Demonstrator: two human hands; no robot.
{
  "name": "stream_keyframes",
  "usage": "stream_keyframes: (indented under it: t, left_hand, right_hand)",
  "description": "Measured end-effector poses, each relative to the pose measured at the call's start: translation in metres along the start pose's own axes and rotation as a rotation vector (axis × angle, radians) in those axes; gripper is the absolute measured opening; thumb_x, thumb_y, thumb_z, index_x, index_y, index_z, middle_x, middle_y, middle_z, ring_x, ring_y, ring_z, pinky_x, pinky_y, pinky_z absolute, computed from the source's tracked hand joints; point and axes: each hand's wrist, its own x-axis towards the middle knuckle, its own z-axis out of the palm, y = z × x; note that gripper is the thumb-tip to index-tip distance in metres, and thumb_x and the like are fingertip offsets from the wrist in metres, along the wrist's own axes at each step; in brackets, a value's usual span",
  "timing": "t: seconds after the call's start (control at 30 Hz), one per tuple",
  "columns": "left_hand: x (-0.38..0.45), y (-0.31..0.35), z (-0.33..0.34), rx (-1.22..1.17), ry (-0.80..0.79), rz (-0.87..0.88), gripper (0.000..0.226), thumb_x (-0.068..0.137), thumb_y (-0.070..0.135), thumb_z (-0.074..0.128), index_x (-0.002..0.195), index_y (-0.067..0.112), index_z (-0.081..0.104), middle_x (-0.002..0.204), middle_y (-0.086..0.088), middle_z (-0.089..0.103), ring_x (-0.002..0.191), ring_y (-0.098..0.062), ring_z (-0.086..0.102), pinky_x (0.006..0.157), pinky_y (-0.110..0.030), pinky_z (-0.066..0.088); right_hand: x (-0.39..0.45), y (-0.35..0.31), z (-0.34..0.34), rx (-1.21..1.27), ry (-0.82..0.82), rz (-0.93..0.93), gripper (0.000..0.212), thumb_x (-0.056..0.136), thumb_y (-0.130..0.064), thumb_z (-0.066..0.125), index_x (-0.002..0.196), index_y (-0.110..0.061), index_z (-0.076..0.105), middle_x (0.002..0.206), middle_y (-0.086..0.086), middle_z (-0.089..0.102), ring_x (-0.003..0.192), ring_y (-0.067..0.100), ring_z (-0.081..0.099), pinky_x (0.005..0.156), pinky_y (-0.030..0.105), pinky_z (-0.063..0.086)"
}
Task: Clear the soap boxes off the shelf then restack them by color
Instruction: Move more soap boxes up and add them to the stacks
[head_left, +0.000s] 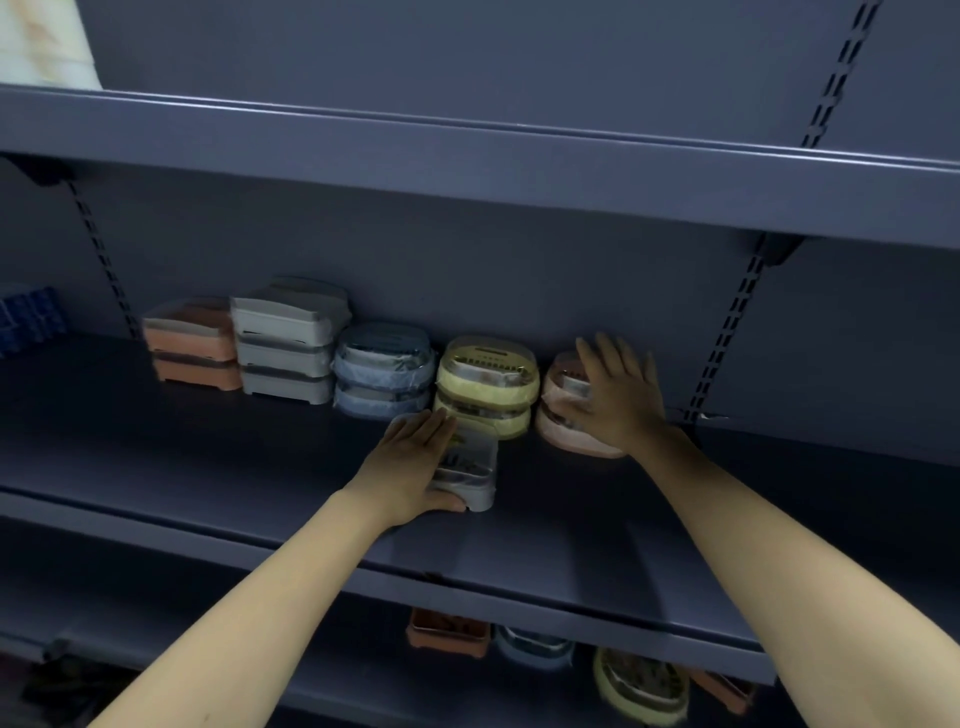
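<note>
— What does the head view show on the middle shelf?

— Soap boxes in a far row, stacked by color: orange stack at left, then grey stack, blue stack, yellow stack and pink stack at right.

— And the hands?

— The left hand lies on a lone grey soap box near the yellow stack, thumb curled round its near edge. The right hand presses flat, fingers spread, on the pink stack.

— Anything lower?

— More soap boxes sit on the lower shelf; blue items at far left.
</note>
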Motion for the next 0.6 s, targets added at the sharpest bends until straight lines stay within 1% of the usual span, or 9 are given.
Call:
stream_keyframes:
  t: [0.03, 0.1, 0.17, 0.23, 0.33, 0.4, 0.47, 0.6]
  left_hand:
    - [0.0, 0.001, 0.0, 0.001, 0.006, -0.004, 0.101, 0.083, 0.062, 0.053, 0.151, 0.013, -0.003, 0.159, -0.003, -0.006, 0.146, -0.019, -0.003, 0.116, -0.03, -0.005]
    - [-0.001, 0.001, 0.001, -0.003, 0.023, -0.012, 0.101, 0.083, 0.062, 0.053, 0.15, 0.012, -0.004, 0.159, -0.004, -0.007, 0.146, -0.02, -0.004, 0.115, -0.029, -0.006]
    - [-0.002, -0.001, 0.001, -0.004, 0.039, -0.009, 0.101, 0.083, 0.062, 0.052, 0.15, 0.012, -0.004, 0.159, -0.004, -0.007, 0.146, -0.02, -0.003, 0.115, -0.029, -0.006]
    - [-0.002, -0.008, -0.001, -0.004, 0.043, 0.0, 0.101, 0.083, 0.062, 0.052, 0.15, 0.013, -0.005, 0.159, -0.004, -0.006, 0.146, -0.02, -0.003, 0.115, -0.029, -0.005]
    - [-0.002, -0.025, -0.007, -0.025, 0.047, 0.006, 0.101, 0.084, 0.061, 0.052, 0.15, 0.012, -0.006, 0.158, -0.004, -0.008, 0.146, -0.018, -0.005, 0.116, -0.029, -0.005]
    - [-0.004, -0.04, -0.011, -0.04, 0.054, 0.02, 0.1, 0.084, 0.06, 0.053, 0.15, 0.012, -0.005, 0.158, -0.003, -0.008, 0.146, -0.018, -0.005, 0.115, -0.028, -0.005]
    - [-0.008, -0.058, -0.017, -0.056, 0.045, 0.046, 0.1, 0.084, 0.059, 0.054, 0.15, 0.013, -0.004, 0.158, -0.002, -0.007, 0.145, -0.017, -0.006, 0.115, -0.028, -0.004]
    - [-0.018, -0.098, -0.033, -0.059, 0.04, 0.121, 0.1, 0.084, 0.059, 0.054, 0.15, 0.013, -0.006, 0.158, -0.002, -0.008, 0.145, -0.017, -0.009, 0.117, -0.029, -0.007]
  right_hand:
    - [-0.001, -0.002, -0.001, 0.005, 0.052, -0.032, 0.088, 0.086, -0.067, 0.039, 0.151, -0.021, 0.002, 0.159, 0.004, -0.002, 0.146, 0.024, -0.003, 0.115, 0.048, -0.005]
    - [-0.002, -0.009, -0.003, 0.026, 0.154, -0.107, 0.083, 0.087, -0.068, 0.035, 0.151, -0.018, 0.015, 0.158, 0.008, 0.008, 0.145, 0.026, 0.005, 0.115, 0.047, -0.003]
    - [-0.001, -0.018, -0.006, 0.049, 0.213, -0.161, 0.084, 0.083, -0.068, 0.022, 0.147, -0.015, 0.028, 0.156, 0.011, 0.02, 0.144, 0.029, 0.015, 0.115, 0.048, 0.002]
    - [0.001, -0.03, -0.007, 0.08, 0.235, -0.18, 0.082, 0.082, -0.063, 0.017, 0.143, -0.012, 0.038, 0.152, 0.013, 0.03, 0.141, 0.031, 0.025, 0.115, 0.049, 0.01]
    - [0.002, -0.053, -0.006, 0.077, 0.269, -0.182, 0.068, 0.088, -0.053, 0.027, 0.132, -0.009, 0.052, 0.142, 0.015, 0.045, 0.13, 0.034, 0.043, 0.109, 0.05, 0.027]
    - [0.004, -0.07, -0.005, 0.063, 0.295, -0.176, 0.06, 0.088, -0.048, 0.032, 0.126, -0.008, 0.057, 0.137, 0.015, 0.051, 0.123, 0.035, 0.05, 0.103, 0.051, 0.035]
    - [0.008, -0.088, -0.004, 0.06, 0.319, -0.16, 0.057, 0.087, -0.045, 0.034, 0.123, -0.008, 0.059, 0.134, 0.015, 0.053, 0.119, 0.034, 0.053, 0.1, 0.051, 0.039]
    - [0.015, -0.128, -0.003, 0.068, 0.322, -0.066, 0.053, 0.086, -0.043, 0.039, 0.119, -0.009, 0.061, 0.132, 0.014, 0.055, 0.117, 0.033, 0.054, 0.098, 0.05, 0.041]
